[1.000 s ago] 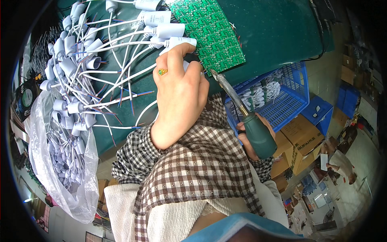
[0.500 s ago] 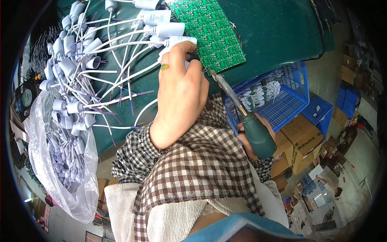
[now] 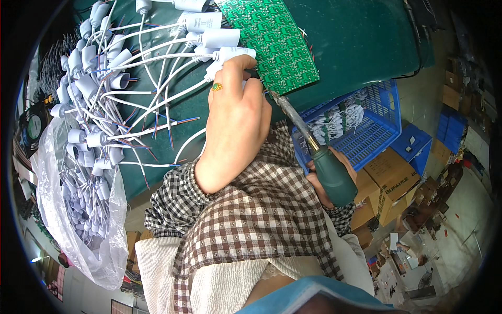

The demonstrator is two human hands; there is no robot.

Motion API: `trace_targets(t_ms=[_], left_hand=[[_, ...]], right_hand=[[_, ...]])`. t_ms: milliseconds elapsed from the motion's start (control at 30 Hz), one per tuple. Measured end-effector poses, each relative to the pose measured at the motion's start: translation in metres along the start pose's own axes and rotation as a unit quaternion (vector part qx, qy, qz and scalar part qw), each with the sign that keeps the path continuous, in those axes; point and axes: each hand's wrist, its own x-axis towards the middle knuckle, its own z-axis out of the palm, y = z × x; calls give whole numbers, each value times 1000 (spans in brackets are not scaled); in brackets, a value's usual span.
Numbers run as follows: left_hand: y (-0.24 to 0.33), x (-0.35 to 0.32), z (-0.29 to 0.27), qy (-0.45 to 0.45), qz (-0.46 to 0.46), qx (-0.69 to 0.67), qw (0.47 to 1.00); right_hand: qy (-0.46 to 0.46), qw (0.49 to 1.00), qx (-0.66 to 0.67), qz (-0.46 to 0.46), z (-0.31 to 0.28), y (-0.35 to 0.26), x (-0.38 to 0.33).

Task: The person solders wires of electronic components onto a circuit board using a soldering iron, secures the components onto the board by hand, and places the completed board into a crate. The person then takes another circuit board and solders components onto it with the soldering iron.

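The right hand [image 3: 318,187], clenching the soldering iron [image 3: 335,177], edges its work toward nine o'clock, nearer the left hand [image 3: 236,120], its hold unclear.

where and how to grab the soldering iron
Take the soldering iron by its green handle from the lower right, as the right hand does: it's thick and rounded, while the metal shaft slants up-left toward the circuit board and may be hot.
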Motion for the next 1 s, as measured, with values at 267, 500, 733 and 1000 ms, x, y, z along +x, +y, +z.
trace_targets(t_ms=[267, 500, 733, 1000], left_hand=[[1, 1, 0, 1, 0, -2, 1000], [2, 0, 0, 1, 0, -3, 1000], [2, 1, -1, 1, -4, -6, 1000], [2, 1, -1, 0, -5, -8, 1000]], right_hand=[[13, 999, -27, -28, 1, -2, 4], [36, 996, -63, -47, 1, -6, 6], [19, 999, 35, 7, -3, 4, -8], [29, 984, 125, 122, -2, 7, -14]])
